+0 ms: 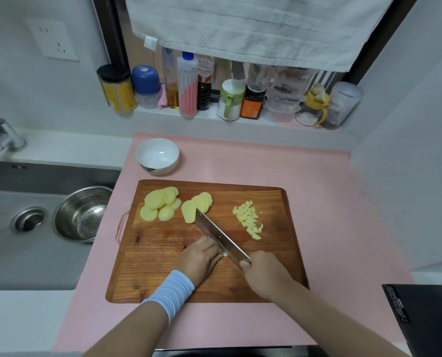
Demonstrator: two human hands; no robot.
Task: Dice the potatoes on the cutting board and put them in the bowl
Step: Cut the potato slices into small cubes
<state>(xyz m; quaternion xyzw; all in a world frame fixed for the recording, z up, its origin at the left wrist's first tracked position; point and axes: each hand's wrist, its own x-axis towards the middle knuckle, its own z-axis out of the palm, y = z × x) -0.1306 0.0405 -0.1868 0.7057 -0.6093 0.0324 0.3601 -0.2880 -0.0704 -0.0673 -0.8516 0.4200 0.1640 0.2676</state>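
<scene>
Knuckles of my left hand point(200, 258) curl over what seems potato point(225, 254); my right hand point(263, 274) grips the knife point(219, 235): keep fingertips tucked, cuts even.

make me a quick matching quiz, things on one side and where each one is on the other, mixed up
1 white bowl
2 steel bowl
3 diced potato
4 knife

A in the sink
B in the right hand
C on the pink mat beyond the cutting board
D right part of the cutting board

Pairs: 1-C, 2-A, 3-D, 4-B
</scene>
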